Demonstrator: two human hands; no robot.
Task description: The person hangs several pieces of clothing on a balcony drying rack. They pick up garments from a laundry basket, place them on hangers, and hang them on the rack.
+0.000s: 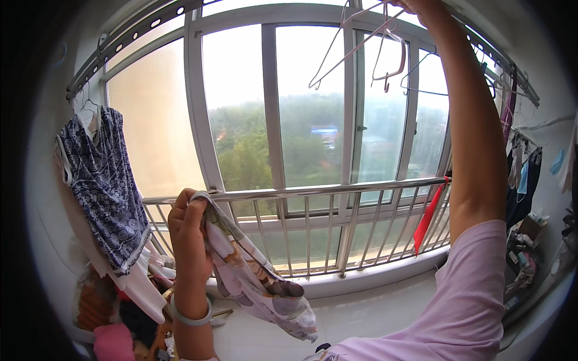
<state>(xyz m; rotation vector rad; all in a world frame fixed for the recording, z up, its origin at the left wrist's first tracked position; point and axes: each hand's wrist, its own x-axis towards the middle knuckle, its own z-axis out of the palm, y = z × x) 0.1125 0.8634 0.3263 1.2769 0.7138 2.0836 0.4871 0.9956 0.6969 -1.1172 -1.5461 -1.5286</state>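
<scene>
My left hand (189, 230) is closed around the gathered edge of a light printed cloth garment (257, 275). The garment hangs down to the right in folds, with brown, grey and green patches. My right hand (417, 5) is raised to the top edge of the picture, where most of its fingers are cut off. It is at a pale pink clothes hanger (356, 52), and its exact hold is hidden. Close by hang a thicker pinkish hanger (399, 58) and a blue-grey wire hanger (424, 92).
A metal railing (289, 194) crosses in front of sliding windows; a red cloth (426, 221) is tied to it. A navy patterned sleeveless top (106, 189) hangs from the left drying rail (119, 47). Dark clothes (524, 185) hang at right. Piled items include a pink bundle (114, 342).
</scene>
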